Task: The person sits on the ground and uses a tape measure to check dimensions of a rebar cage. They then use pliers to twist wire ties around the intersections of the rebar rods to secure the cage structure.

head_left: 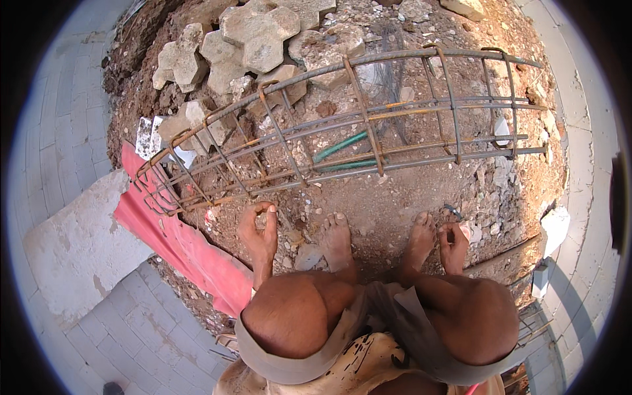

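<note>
A long cage of rusty steel rebar [373,131] lies across the rubble in front of me, its bars joined by square stirrups. My left hand [258,232] is closed just below the cage's near bar, thumb and fingertips brought together. Whatever it may pinch is too small to make out. Beside my right foot [420,238], my right hand [453,246] hangs low with its fingers curled into a pinch; its contents, if any, cannot be seen. A small dark green loop [452,210] lies just beyond those fingers. Green strips [340,146] show between the cage bars.
Several broken concrete pavers [260,36] are piled beyond the cage at the left. A red sheet [178,247] and a pale slab [82,247] lie at the left. Grey paving [59,131] borders the rubble. My left foot [337,240] stands near the cage.
</note>
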A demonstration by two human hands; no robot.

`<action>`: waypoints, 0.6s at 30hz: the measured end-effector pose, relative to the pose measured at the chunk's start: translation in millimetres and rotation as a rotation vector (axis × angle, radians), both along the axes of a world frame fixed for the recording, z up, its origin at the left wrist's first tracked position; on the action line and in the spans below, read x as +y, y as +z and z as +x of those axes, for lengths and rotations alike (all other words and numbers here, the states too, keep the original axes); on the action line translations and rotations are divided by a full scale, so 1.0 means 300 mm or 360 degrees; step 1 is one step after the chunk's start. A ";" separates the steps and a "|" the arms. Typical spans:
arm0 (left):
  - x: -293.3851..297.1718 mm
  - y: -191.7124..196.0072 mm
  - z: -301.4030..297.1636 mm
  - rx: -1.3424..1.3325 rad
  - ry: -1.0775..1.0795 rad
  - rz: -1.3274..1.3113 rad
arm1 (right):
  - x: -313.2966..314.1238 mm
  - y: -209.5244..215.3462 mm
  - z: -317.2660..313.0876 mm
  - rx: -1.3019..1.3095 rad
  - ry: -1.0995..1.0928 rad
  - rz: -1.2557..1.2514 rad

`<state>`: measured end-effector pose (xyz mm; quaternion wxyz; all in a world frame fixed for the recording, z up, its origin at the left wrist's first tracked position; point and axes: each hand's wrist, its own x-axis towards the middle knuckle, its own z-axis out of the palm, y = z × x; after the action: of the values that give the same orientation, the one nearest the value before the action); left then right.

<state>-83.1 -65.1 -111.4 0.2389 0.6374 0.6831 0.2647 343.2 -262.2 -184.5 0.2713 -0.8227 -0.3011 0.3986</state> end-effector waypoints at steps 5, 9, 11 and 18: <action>0.153 0.046 0.276 -0.0240 -0.0407 0.0279 | 0.235 -0.077 -0.153 -0.0117 0.1048 0.0436; 0.341 0.104 0.548 -0.0397 -0.0730 0.0439 | 0.469 -0.022 -0.393 -0.0154 0.1513 0.0780; 0.383 0.080 0.655 -0.0514 -0.0919 0.0575 | 0.506 -0.096 -0.476 -0.0383 0.1524 0.0887; 0.323 -0.107 0.831 -0.0114 -0.0964 0.0585 | 0.498 -0.264 -0.524 -0.0221 0.1459 0.0563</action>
<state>166.1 31.7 -143.6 0.2116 0.8336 0.3953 0.3225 185.9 -112.9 -263.7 0.1828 -0.5717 -0.7123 0.3638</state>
